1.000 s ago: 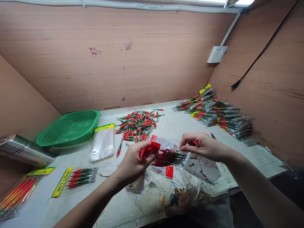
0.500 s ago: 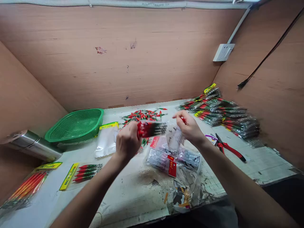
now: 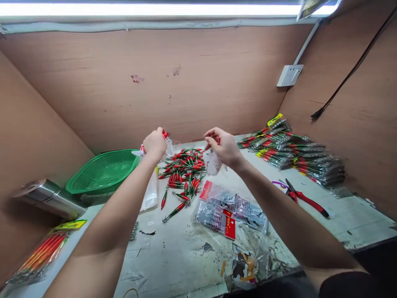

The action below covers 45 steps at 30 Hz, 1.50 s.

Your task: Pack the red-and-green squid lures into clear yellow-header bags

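Note:
My left hand, closed, is raised over the left back of the table. Red bits and crumpled clear plastic show from its grip; the rest is hidden by the fingers. To the right, my right hand is closed with the fingertips pinched. From it hangs a small clear plastic bag with dark marks and a red part at its top. Beneath and between both hands lies a loose pile of red and green fishing lures. Printed clear packets with red headers lie nearer, below my right hand.
A green basket and a metal flask stand at left, near bagged orange-red lures. Clear bags lie beside the basket, partly behind my left forearm. Stacked bagged lures and red-handled pliers are at right.
The view has tilted up. Both hands have moved farther back, the left one also leftward. The bundle of red-green lures at my left hand no longer shows, and more loose lures are visible.

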{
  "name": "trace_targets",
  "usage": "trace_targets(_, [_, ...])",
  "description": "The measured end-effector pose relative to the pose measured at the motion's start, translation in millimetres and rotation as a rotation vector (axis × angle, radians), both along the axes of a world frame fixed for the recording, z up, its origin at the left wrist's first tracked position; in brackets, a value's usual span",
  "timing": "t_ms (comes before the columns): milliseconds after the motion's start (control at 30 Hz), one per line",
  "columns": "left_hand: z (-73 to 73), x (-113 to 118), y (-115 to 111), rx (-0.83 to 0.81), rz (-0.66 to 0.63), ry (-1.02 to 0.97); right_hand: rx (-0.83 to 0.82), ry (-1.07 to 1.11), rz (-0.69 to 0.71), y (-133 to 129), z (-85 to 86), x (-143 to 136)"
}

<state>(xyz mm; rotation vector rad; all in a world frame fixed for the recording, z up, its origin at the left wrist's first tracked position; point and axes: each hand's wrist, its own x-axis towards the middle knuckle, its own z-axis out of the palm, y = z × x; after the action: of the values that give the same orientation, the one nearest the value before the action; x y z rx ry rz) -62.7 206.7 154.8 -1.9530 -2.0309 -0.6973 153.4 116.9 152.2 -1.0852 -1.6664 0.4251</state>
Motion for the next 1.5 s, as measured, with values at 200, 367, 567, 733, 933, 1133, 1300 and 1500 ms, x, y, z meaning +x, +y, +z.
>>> trace_targets(200, [4.9, -24.1, -45.2, 0.231, -0.133, -0.35, -0.428, -0.796, -0.029, -91.3, -34.6, 63.6])
trace_targets(367, [-10.0, -6.5, -98.9, 0.209, -0.488, -0.9, -0.709, -1.139, -0.126, -125.6, -91.0, 64.2])
trace_targets(567, [-16.8, 31.4, -135.1, 0.033, -0.823, -0.851, -0.608, -1.198, -0.104, -116.4, -104.4, 43.0])
trace_targets(733, [-38.2, 61.6, -169.3, -0.611, -1.113, -0.372, -0.579, -1.185, -0.073, -97.1, -104.5, 21.1])
trace_targets(933, [-83.7, 81.5, -179.4, -0.748, -0.782, 0.226, -0.687, -1.13, -0.106, -71.4, -99.9, 34.8])
trace_targets(1133, [-100.6, 81.4, -160.3, -0.718, -0.607, 0.201, -0.763, -1.019, -0.086, -51.9, -105.6, 63.1])
trace_targets(1300, [-104.1, 87.0, -161.8, -0.722, -0.607, 0.123, -0.748, -0.951, -0.154, -45.9, -111.1, 66.1])
trace_targets(1500, [-94.4, 67.6, -158.9, -0.724, -0.647, -0.137, -0.648, -0.935, -0.162, -88.8, -88.5, 69.9])
